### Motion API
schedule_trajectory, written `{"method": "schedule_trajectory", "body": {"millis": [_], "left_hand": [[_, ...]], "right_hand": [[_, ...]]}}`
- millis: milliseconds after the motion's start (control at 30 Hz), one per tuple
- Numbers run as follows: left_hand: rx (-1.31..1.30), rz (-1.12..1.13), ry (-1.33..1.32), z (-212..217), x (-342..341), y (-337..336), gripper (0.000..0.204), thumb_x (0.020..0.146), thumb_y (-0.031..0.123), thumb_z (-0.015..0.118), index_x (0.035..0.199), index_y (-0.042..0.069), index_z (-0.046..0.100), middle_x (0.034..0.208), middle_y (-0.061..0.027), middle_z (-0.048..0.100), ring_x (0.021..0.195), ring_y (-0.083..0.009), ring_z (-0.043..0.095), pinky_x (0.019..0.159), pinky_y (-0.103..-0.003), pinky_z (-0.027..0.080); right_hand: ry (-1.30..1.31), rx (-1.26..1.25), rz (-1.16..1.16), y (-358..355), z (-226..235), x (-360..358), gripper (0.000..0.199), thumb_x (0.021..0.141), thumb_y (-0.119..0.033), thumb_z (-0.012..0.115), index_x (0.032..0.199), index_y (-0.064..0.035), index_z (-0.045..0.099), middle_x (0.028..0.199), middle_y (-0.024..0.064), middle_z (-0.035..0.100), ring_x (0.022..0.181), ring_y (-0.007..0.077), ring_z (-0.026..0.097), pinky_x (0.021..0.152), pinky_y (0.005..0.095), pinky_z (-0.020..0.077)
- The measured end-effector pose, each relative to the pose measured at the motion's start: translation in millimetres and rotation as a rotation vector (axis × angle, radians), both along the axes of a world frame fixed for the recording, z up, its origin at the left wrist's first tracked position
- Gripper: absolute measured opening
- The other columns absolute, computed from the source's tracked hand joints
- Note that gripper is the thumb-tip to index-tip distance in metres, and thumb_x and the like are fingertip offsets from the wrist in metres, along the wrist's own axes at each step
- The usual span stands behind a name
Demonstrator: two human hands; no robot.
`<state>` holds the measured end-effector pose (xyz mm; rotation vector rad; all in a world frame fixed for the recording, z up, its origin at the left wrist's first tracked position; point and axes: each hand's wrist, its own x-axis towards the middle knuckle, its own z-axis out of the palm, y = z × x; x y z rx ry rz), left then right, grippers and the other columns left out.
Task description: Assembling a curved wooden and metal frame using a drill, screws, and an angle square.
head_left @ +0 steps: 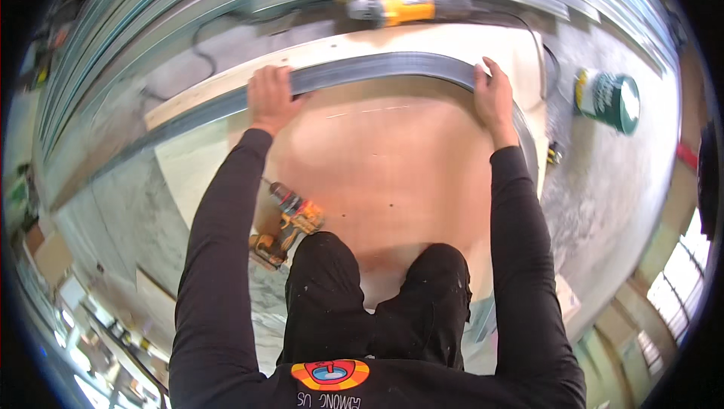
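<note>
A long grey metal track (362, 70) runs in from the left and bends around the rounded far-right corner of a pinkish plywood panel (377, 160). My left hand (272, 100) grips the straight stretch, its fingers over the far edge and its thumb along the near side. At the bend, my right hand (494, 104) closes around the track with its fingertips pointing away from me. A yellow and black cordless drill (298, 217) lies on the panel's left side, close to my left knee.
Beyond the track lies a yellow angle grinder (407, 9) with a dark cable (204, 51). Long metal profiles (188, 6) are stacked along the far side. Pale wood (520, 47) extends under the panel. A green and white bucket (609, 100) rests on the floor at right.
</note>
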<state>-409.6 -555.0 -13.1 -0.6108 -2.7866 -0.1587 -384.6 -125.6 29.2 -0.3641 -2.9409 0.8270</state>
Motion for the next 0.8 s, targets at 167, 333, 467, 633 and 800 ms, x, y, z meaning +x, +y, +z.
{"method": "schedule_trajectory", "body": {"millis": [167, 333, 467, 633, 800], "left_hand": [[0.053, -0.021, -0.050, -1.8, -8.0, 29.4, 0.067, 0.073, 0.062, 0.075, 0.111, 0.012, 0.053, 0.101, -0.0085, 0.053, 0.096, -0.0305, 0.053, 0.080, -0.044, 0.043], [0.002, -0.027, -0.098, 2.6, -4.9, 19.7, 0.065, 0.072, 0.059, 0.078, 0.111, 0.012, 0.054, 0.103, -0.0077, 0.054, 0.098, -0.0297, 0.054, 0.083, -0.043, 0.043], [-0.005, -0.030, -0.093, 1.3, -4.0, 15.3, 0.067, 0.070, 0.058, 0.080, 0.110, 0.012, 0.054, 0.102, -0.0074, 0.054, 0.098, -0.0297, 0.054, 0.083, -0.043, 0.043], [0.024, -0.027, -0.084, 0.5, -2.0, 21.8, 0.066, 0.071, 0.055, 0.080, 0.111, 0.009, 0.054, 0.102, -0.0090, 0.055, 0.097, -0.0314, 0.054, 0.082, -0.044, 0.043], [0.026, -0.025, -0.067, 8.9, -4.1, 11.6, 0.064, 0.071, 0.051, 0.082, 0.111, 0.010, 0.054, 0.101, -0.0088, 0.055, 0.097, -0.0309, 0.054, 0.081, -0.043, 0.044]], "right_hand": [[-0.087, 0.058, -0.250, 127.4, 3.3, 23.3, 0.044, 0.101, -0.040, 0.046, 0.106, -0.0043, 0.071, 0.101, 0.0262, 0.069, 0.099, 0.0432, 0.065, 0.088, 0.0477, 0.0493], [0.302, 0.470, -0.143, 46.6, -25.6, 46.7, 0.041, 0.098, -0.036, 0.053, 0.086, 0.0001, 0.066, 0.089, 0.0225, 0.066, 0.086, 0.0428, 0.062, 0.081, 0.0493, 0.0479], [0.094, 0.371, -0.105, 43.2, -11.6, 36.2, 0.042, 0.097, -0.038, 0.055, 0.090, 0.0021, 0.065, 0.093, 0.0221, 0.065, 0.089, 0.0426, 0.061, 0.083, 0.0484, 0.0476], [0.104, -0.019, 0.181, 5.6, -17.0, -13.8, 0.042, 0.096, -0.039, 0.056, 0.088, 0.0009, 0.066, 0.098, 0.0183, 0.069, 0.103, 0.0360, 0.062, 0.091, 0.0480, 0.0461], [0.120, 0.126, 0.157, -80.8, -29.8, -26.7, 0.035, 0.093, -0.039, 0.059, 0.088, -0.0050, 0.068, 0.095, 0.0117, 0.070, 0.098, 0.0320, 0.063, 0.093, 0.0470, 0.0433]]}}
